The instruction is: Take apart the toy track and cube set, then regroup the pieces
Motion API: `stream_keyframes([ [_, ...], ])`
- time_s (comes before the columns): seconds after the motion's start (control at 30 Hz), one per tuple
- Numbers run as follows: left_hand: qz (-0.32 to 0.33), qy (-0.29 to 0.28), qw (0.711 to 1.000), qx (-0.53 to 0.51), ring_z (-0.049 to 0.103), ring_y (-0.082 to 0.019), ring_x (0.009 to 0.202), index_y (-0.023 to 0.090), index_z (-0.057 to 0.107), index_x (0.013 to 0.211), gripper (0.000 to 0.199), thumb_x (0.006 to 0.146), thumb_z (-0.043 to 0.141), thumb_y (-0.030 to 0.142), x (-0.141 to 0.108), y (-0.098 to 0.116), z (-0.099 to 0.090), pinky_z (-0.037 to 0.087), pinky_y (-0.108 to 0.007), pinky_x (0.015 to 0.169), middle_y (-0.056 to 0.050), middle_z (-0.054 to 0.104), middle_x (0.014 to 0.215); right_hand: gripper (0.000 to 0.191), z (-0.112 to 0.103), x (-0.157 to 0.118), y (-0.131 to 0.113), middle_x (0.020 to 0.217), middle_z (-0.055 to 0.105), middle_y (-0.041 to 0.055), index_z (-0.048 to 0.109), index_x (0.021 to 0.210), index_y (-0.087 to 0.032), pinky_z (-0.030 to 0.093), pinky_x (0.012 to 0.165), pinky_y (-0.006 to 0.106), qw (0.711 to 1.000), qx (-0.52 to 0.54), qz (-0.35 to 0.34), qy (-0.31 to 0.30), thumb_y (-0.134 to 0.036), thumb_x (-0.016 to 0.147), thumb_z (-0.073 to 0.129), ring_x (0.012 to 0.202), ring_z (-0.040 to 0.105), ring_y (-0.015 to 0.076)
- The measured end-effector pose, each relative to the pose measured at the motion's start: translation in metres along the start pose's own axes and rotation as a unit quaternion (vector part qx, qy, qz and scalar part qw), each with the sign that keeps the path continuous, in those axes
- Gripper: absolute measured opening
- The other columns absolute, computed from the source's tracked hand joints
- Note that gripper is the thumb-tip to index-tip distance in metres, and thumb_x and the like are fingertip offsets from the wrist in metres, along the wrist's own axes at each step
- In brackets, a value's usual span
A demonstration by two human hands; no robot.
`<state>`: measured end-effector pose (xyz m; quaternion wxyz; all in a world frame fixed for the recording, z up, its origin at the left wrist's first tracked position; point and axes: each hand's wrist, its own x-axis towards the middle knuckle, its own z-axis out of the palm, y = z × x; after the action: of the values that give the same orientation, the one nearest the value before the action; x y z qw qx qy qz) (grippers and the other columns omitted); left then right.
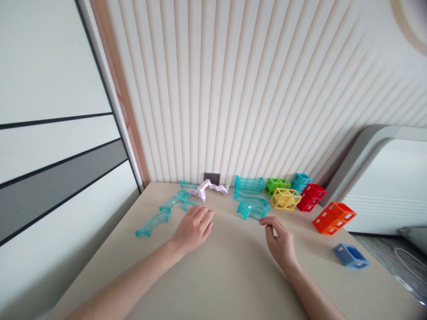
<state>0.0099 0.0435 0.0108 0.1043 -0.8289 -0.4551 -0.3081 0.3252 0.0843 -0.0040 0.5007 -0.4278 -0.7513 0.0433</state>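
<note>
My left hand (194,227) rests low over the table, fingers stretched out and holding nothing visible. Just beyond its fingertips lie a small clear teal piece (188,203) and pale lilac faceted pieces (200,190). Curved clear teal track pieces (153,222) form a line to its left. My right hand (280,242) has loosely bent fingers, with a gap between thumb and fingers. Its fingertips are at the near edge of a curved teal track piece (255,210); whether they touch it I cannot tell. Straight teal track pieces (250,184) lie behind that curve.
At the right stand open-sided frame blocks: green (276,186), yellow (285,199), teal (300,182), red (311,197), orange (334,218) and blue (351,256). A ribbed wall (216,89) with a dark socket (212,178) closes off the table's (227,284) back.
</note>
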Motion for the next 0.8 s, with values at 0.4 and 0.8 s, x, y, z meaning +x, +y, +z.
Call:
stream_keyframes([
  [0.4, -0.305, -0.136, 0.922, 0.196, 0.060, -0.033, 0.119, 0.013, 0.059, 0.131, 0.037, 0.097, 0.054, 0.027, -0.051, -0.071, -0.035, 0.049, -0.046, 0.100, -0.021, 0.060, 0.133, 0.026, 0.041, -0.002, -0.051, 0.087, 0.073, 0.0054, 0.065, 0.084, -0.023, 0.055, 0.077, 0.035, 0.959, 0.038, -0.180, -0.214, -0.007, 0.094, 0.047, 0.084, 0.067, 0.0205],
  [0.8, -0.337, -0.182, 0.906, 0.180, 0.062, -0.031, 0.112, 0.014, 0.065, 0.117, 0.026, 0.097, 0.049, 0.015, -0.046, -0.062, -0.033, 0.052, -0.041, 0.091, -0.017, 0.064, 0.115, 0.046, 0.143, 0.033, -0.115, 0.142, 0.060, 0.0148, 0.065, 0.127, -0.018, 0.048, 0.107, 0.047, 0.935, -0.062, -0.194, -0.291, -0.002, 0.086, 0.050, 0.133, 0.053, 0.0302],
])
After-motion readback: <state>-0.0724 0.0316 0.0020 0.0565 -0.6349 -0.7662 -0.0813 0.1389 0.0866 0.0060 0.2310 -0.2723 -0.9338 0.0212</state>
